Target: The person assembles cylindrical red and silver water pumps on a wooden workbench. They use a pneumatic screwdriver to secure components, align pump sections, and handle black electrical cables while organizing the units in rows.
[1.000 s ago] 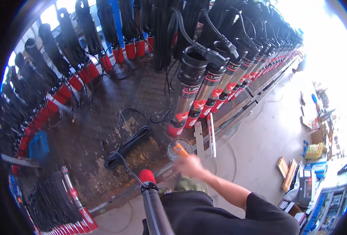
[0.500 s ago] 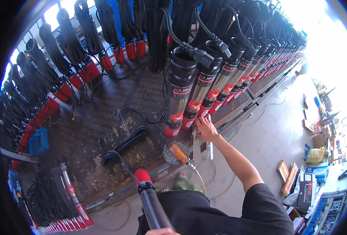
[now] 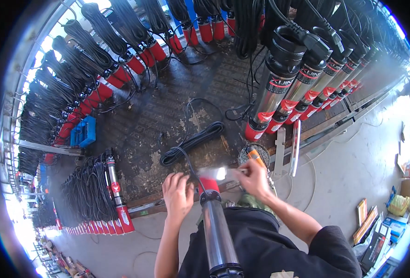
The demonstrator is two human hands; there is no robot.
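Head view: steel cylinder (image 3: 219, 234) aimed at twelve o'clock, likely for two-handed reach.
Left hand (image 3: 177, 192), loosely open, seems empty; right hand (image 3: 254, 180) pinches a blurred strip (image 3: 220, 174) by the red end (image 3: 209, 185).

At the bottom middle, the long tube (image 3: 220, 231) is shining like smooth metal, and its red end (image 3: 210, 186) is looking like plastic. The black cord (image 3: 193, 142) in the middle is looking rubbery. The desk (image 3: 195, 83) is showing dark, rough, patchy wood. At the left, the blue crate (image 3: 83, 133) is looking like plastic. The dark shirt (image 3: 256, 234) at the bottom is looking like matt cloth.
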